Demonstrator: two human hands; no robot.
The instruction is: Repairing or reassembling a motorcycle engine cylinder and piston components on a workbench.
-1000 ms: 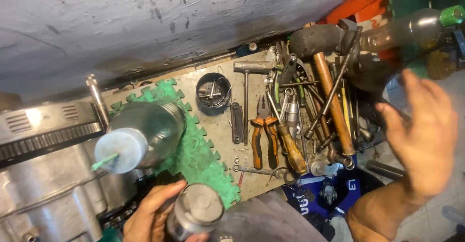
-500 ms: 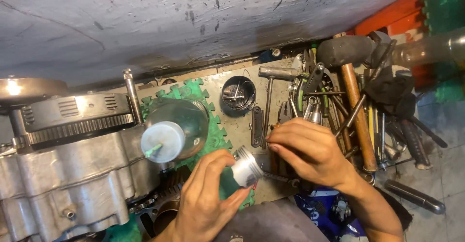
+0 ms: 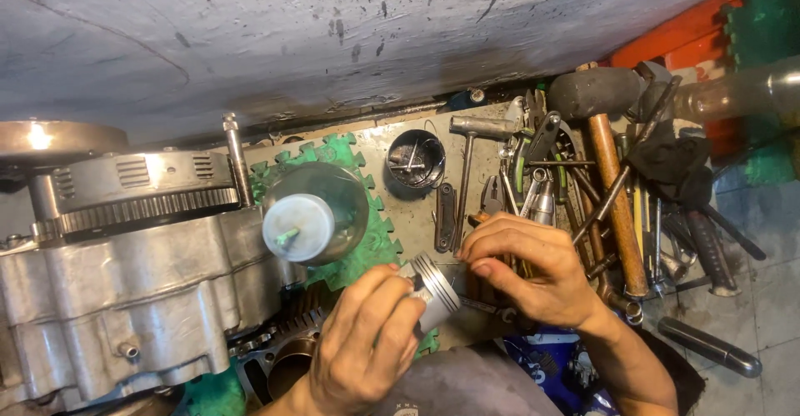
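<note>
My left hand (image 3: 362,345) grips a silver metal piston (image 3: 432,287) low in the middle of the head view, its grooved crown turned toward the right. My right hand (image 3: 525,266) is just right of it, fingertips pinched against the crown's edge; whether they hold a small part I cannot tell. Both hands hover over a beige board and a green foam mat (image 3: 367,241).
A grey engine case (image 3: 125,283) with a toothed ring fills the left. A clear plastic bottle (image 3: 312,212) stands beside it. A heap of tools lies at right: a wooden-handled hammer (image 3: 612,166), pliers, wrenches, a small black dish (image 3: 415,158). A grey wall runs along the top.
My right hand came in from the far right to the piston. My left hand raised the piston and turned its crown toward the right hand. The view shifted left.
</note>
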